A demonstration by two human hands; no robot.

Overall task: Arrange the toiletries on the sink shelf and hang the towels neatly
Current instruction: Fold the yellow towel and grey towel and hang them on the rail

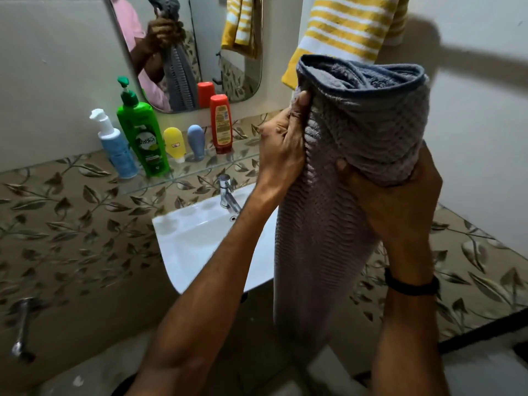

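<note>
Your left hand (281, 147) and right hand (400, 204) both clutch the grey ribbed towel (363, 121), bunched and hanging right of centre, hiding the white sink's (194, 238) right edge. The yellow-striped towel (345, 30) behind is cut off at the top.

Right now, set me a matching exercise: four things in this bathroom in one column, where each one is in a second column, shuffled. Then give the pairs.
1. grey towel
2. yellow-striped towel
3. green pump bottle
4. red bottle

A. right end of the row on the glass shelf
B. hanging high up, in no hand
C. gripped by left hand and right hand
D. between white pump bottle and yellow tube

Pairs: 1-C, 2-B, 3-D, 4-A
</note>
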